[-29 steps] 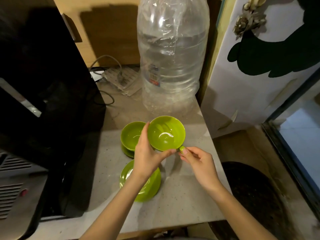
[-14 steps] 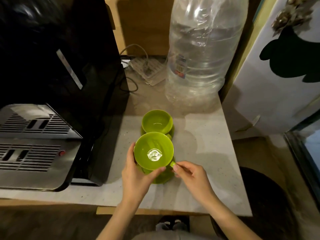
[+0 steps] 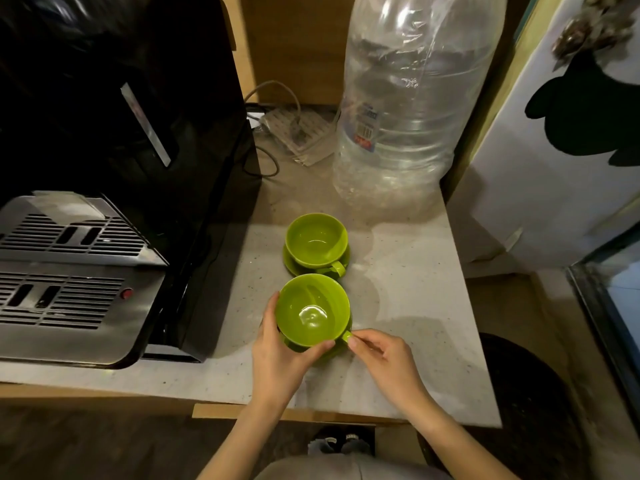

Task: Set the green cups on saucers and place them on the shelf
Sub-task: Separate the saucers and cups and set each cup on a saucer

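A green cup (image 3: 313, 310) sits on a green saucer (image 3: 330, 353) near the front of the pale shelf top (image 3: 408, 306). My left hand (image 3: 280, 355) wraps the cup's left and near side. My right hand (image 3: 381, 358) pinches the cup's handle at its right. Just behind stands a second green cup (image 3: 316, 239) on its own saucer (image 3: 294, 266), handle pointing to the front right, touched by neither hand.
A black coffee machine (image 3: 121, 150) with a steel drip tray (image 3: 69, 271) fills the left. A large clear water bottle (image 3: 408, 109) stands at the back right, a power strip (image 3: 298, 133) and cables behind. A white panel (image 3: 554, 168) borders the right.
The cup came down from in front of the bottle onto the near saucer, both hands still on it. The camera view has shifted so the coffee machine's tray shows.
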